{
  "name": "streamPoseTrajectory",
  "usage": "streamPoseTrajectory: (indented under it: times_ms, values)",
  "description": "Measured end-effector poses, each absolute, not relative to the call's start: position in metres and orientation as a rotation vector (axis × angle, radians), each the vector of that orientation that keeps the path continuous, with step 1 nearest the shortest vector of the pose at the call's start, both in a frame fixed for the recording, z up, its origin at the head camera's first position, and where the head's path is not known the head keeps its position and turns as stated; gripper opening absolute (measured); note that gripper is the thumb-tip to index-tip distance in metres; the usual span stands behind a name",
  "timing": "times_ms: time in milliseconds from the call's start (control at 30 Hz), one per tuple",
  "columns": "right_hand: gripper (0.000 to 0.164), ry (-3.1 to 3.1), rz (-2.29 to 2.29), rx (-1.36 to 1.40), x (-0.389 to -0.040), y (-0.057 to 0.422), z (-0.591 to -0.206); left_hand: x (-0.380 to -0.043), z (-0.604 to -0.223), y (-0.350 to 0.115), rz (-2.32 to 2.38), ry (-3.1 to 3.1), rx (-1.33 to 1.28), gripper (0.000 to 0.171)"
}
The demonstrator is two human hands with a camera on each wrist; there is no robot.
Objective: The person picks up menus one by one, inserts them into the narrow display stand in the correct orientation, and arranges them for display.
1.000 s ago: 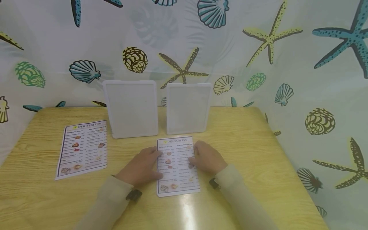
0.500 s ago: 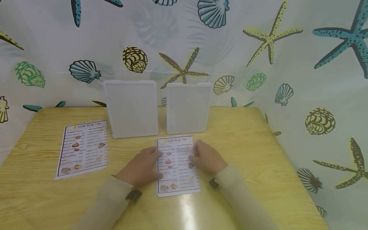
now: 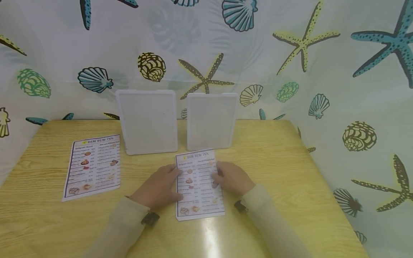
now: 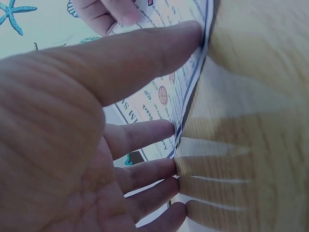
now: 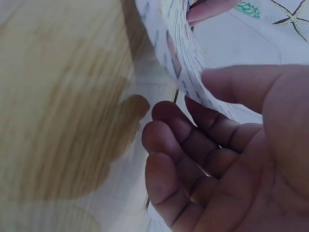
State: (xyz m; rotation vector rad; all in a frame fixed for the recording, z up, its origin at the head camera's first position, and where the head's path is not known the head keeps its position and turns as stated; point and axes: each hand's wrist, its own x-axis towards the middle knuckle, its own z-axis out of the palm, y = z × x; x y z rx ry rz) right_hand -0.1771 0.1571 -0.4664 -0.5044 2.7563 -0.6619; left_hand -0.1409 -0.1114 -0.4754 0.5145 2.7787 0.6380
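Menu point(image 3: 199, 186) top shifted up; your right hand point(image 3: 234, 178) pinched one edge, your left hand point(image 3: 156, 187) touched the other, fingers point(image 4: 144, 137) nearly straight.

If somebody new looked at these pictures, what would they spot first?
Probably the white backdrop printed with blue and yellow starfish and seashells, behind the yellowish wooden table. Next, perhaps, the white paper menu headed DIM SUM INN, between the bare left hand and bare right hand near the table's middle.
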Motion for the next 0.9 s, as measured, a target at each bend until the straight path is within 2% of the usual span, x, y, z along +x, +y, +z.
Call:
streamPoseTrajectory:
  times_ms: [567,900]
  values:
    - [0.024,2.816,-0.661,-0.554,-0.1775,0.1591,-0.4655,-0.1422,-0.4775,-0.1118,0.635,2.788,0.532,0.082]
    - [0.025,2.84,-0.672,-0.56,-0.1782,0.1598,-0.4643,-0.1415,-0.475,-0.115,0.656,2.785,0.547,0.075]
